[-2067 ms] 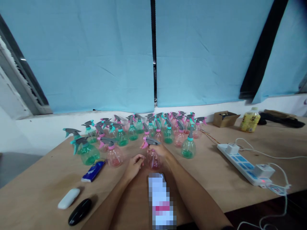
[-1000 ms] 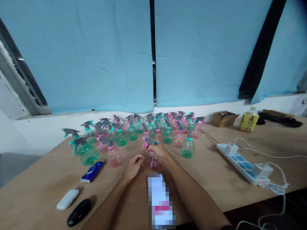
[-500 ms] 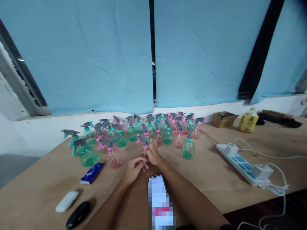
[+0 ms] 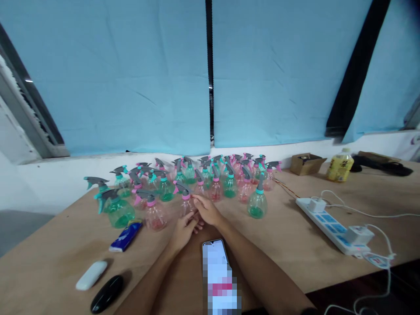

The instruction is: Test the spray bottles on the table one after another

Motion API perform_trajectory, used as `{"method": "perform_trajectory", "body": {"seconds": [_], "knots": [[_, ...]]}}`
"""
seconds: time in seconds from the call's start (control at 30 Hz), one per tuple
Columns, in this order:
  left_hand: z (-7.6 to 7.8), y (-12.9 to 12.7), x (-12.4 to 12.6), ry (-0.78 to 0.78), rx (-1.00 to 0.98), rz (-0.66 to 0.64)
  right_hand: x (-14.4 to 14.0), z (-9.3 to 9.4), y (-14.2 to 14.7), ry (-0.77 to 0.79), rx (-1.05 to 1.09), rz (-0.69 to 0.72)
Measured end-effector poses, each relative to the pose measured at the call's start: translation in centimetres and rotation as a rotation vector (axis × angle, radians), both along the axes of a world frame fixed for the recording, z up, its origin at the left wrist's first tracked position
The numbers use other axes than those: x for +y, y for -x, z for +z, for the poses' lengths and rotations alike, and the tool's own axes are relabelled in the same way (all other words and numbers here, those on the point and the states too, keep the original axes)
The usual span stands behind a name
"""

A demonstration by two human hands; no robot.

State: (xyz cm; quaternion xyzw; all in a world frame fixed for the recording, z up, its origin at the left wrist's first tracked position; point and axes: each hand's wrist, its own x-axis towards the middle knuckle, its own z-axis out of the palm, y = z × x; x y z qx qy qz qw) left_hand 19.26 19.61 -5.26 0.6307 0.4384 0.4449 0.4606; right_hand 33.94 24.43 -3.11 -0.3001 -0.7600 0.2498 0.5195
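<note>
A pink-tinted spray bottle (image 4: 186, 205) with a grey head and pink trigger stands in front of me, its nozzle pointing left. My right hand (image 4: 208, 211) lies along the bottle's right side, fingers stretched out and touching it near the pink collar. Close below is my left hand (image 4: 184, 229), fingers loosely bent and apart, at the bottle's lower front; nothing shows in it. The hands partly cover the bottle's base. Another pink spray bottle (image 4: 156, 216) stands to the left. Below the hands lies a phone (image 4: 215, 249) with a lit, partly blurred screen.
Behind are several green and pink spray bottles (image 4: 166, 190). On the left lie a blue packet (image 4: 125, 236), a white case (image 4: 92, 275) and a black case (image 4: 107, 294). A power strip (image 4: 331, 225) with cords, a drink bottle (image 4: 340, 166) and a cardboard box (image 4: 306, 164) are on the right.
The pink spray bottle has moved left, close to the neighbouring pink one. My right hand has shifted left with it, its fingers now straighter. The left hand has barely moved.
</note>
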Motion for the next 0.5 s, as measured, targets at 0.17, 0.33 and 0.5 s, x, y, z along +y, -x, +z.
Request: {"method": "perform_trajectory", "body": {"seconds": [0.17,0.33,0.5], "knots": [[-1.2,0.1,1.0,0.065,-0.045,0.053,0.6,0.2,-0.6,-0.042,-0.006,-0.318],[-1.3,0.3,1.6,0.119,-0.116,0.079,2.5,0.3,-0.4,0.064,-0.142,-0.364],[-0.4,0.5,1.2,0.162,-0.21,0.149,4.7,0.2,0.1,0.093,-0.174,-0.291]]}}
